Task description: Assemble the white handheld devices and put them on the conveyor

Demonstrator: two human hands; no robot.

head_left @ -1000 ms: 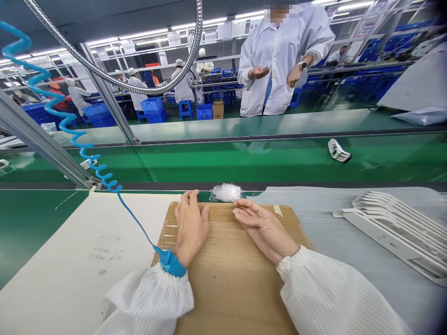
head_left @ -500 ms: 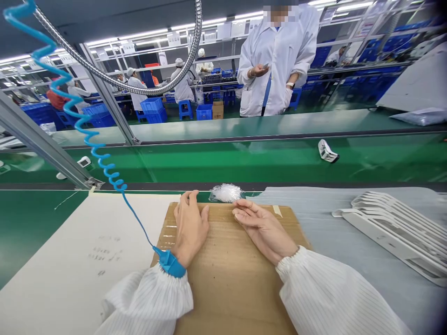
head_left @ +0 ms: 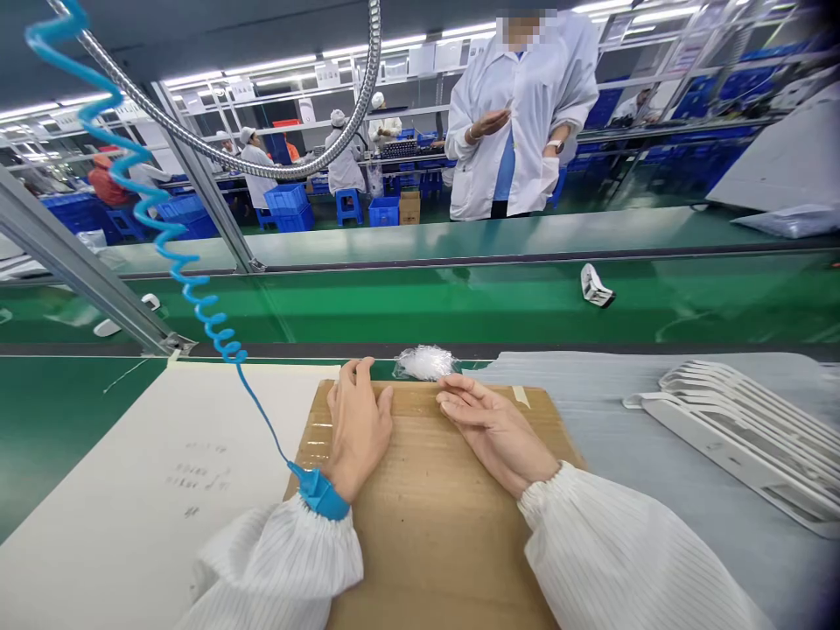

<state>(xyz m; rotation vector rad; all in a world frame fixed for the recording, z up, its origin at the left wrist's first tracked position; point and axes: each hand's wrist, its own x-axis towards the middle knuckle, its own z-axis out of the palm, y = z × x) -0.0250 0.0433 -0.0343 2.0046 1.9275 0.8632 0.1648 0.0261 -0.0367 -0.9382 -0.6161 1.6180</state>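
Note:
My left hand rests on the far left part of a brown cardboard sheet, its fingers apart and holding nothing. A blue wrist strap circles that wrist, tied to a coiled blue cord. Over the right side of the cardboard lies my right hand, palm turned inward, with loosely bent fingers and nothing visible in them. Just beyond its fingertips sits a crumpled clear plastic bag. A strip of tape sticks to the cardboard's far edge.
Several white plastic frames are stacked on grey foam sheeting at right. A white board with faint writing lies left. Beyond runs a green conveyor belt carrying a small white part. A co-worker stands behind it.
Both my hands stay where they were. The white parts on the belt have shifted left. The coiled cord has swung slightly right, and the co-worker's hand and coat have moved a little.

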